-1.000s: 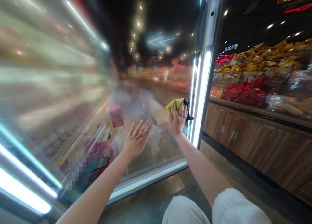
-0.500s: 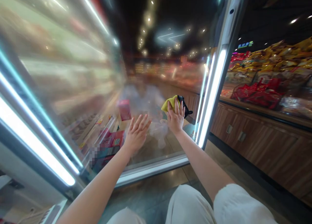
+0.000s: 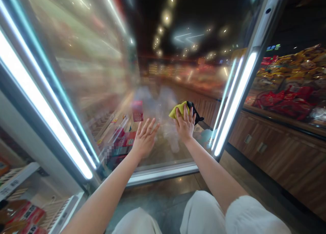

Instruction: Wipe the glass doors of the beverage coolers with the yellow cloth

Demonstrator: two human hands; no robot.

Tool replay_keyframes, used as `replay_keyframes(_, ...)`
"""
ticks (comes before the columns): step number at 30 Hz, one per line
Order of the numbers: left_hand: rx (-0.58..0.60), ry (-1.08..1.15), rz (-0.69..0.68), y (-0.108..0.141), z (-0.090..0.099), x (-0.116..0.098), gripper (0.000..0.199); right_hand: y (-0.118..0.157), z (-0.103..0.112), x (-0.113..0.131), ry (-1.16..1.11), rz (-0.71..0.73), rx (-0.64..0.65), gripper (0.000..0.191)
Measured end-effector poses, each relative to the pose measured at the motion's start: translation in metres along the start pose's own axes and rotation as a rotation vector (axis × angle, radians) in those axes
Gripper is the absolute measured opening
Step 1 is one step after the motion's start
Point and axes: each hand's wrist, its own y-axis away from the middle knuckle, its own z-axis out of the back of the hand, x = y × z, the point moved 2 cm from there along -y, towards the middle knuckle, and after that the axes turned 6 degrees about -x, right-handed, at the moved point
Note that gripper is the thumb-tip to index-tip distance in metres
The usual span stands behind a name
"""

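A tall glass door (image 3: 163, 149) with bright light strips along its sides stands in front of me. My right hand (image 3: 185, 125) presses a yellow and black cloth (image 3: 179, 110) against the pane, its fingers spread over the fabric. The cloth's black part and a small loop stick out to the right of the fingers. Left of it, my left hand (image 3: 145, 137) lies open on or close against the glass, fingers apart and nothing in them. Reflections blur across the pane.
Cooler shelves with packaged goods (image 3: 28, 213) show at lower left, beside the left light strip (image 3: 43, 112). To the right, a wood-panelled display (image 3: 270, 152) carries heaps of yellow and red bags (image 3: 282, 101). My knees (image 3: 201, 210) are bent below the door's bottom edge.
The door frame and the right-hand display have shifted right in view, and more cooler shelving shows at lower left. Both hands have moved only slightly right in the picture, the cloth still under my right.
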Motion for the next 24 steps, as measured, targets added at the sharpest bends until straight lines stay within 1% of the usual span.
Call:
replay_keyframes(2,0.012,-0.008,0.015,0.005,-0.001,-0.001,0.082,0.013,-0.001,0.011,-0.022,0.136,0.067,0.051)
replay_keyframes(4,0.018,-0.019,0.019,0.012,0.000,0.003,0.079,0.027,0.000,0.006,-0.030,0.240,0.117,0.049)
replay_keyframes(5,0.017,-0.025,0.020,0.016,0.002,0.006,0.079,0.031,0.002,0.000,-0.029,0.254,0.118,0.049)
replay_keyframes(7,0.007,-0.037,0.022,0.022,0.005,0.014,0.081,0.027,0.004,-0.010,-0.026,0.201,0.063,0.047)
replay_keyframes(9,-0.010,-0.050,0.030,0.026,0.009,0.022,0.085,0.012,0.003,-0.009,-0.032,0.095,-0.031,0.045)
replay_keyframes(11,-0.023,-0.063,0.038,0.027,0.011,0.027,0.085,-0.007,-0.001,0.008,-0.045,0.014,-0.105,0.045)
replay_keyframes(13,-0.026,-0.073,0.041,0.026,0.012,0.029,0.083,-0.017,-0.005,0.034,-0.055,0.010,-0.127,0.047)
replay_keyframes(14,-0.026,-0.077,0.043,0.026,0.013,0.029,0.083,-0.017,-0.007,0.045,-0.059,0.049,-0.111,0.048)
replay_keyframes(16,-0.025,-0.083,0.051,0.027,0.013,0.028,0.082,-0.008,-0.010,0.059,-0.062,0.191,-0.036,0.050)
replay_keyframes(18,-0.029,-0.086,0.058,0.032,0.014,0.031,0.082,0.008,-0.010,0.057,-0.059,0.345,0.055,0.053)
replay_keyframes(19,-0.034,-0.087,0.061,0.034,0.015,0.033,0.083,0.014,-0.009,0.051,-0.055,0.390,0.081,0.054)
replay_keyframes(20,-0.041,-0.089,0.065,0.037,0.016,0.037,0.083,0.018,-0.009,0.043,-0.050,0.403,0.086,0.055)
replay_keyframes(22,-0.058,-0.094,0.071,0.042,0.019,0.045,0.084,0.016,-0.008,0.032,-0.042,0.342,0.034,0.053)
replay_keyframes(24,-0.070,-0.105,0.076,0.044,0.022,0.053,0.085,0.003,-0.009,0.036,-0.046,0.228,-0.058,0.049)
